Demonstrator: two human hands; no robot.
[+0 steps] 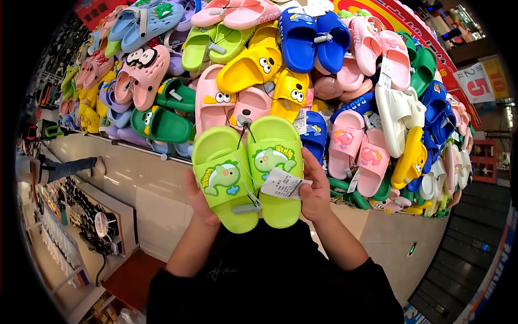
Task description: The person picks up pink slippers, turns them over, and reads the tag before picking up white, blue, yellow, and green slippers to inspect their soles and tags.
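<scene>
A pair of lime green slippers [222, 182] with cartoon dinosaurs on the straps is held up in front of me. My left hand [200, 200] grips the outer edge of the left slipper, its fingers mostly behind the sole. Around the outer edge of the other slipper, my right hand [317, 189] is closed, the thumb by a white printed tag [284, 184]. A dark tie joins the pair at the heels, and a grey plastic security tag [246, 208] hangs between them. Just beyond lie pink slippers with dinosaurs [345, 137] and green slippers [164, 123].
A display heaped with colourful slippers and clogs [145, 70] spreads across the far side. A price sign [475, 82] stands at the right. Shelving [116, 216] and another person's leg [67, 168] are at the left. Pale floor tiles [377, 237] show below the display.
</scene>
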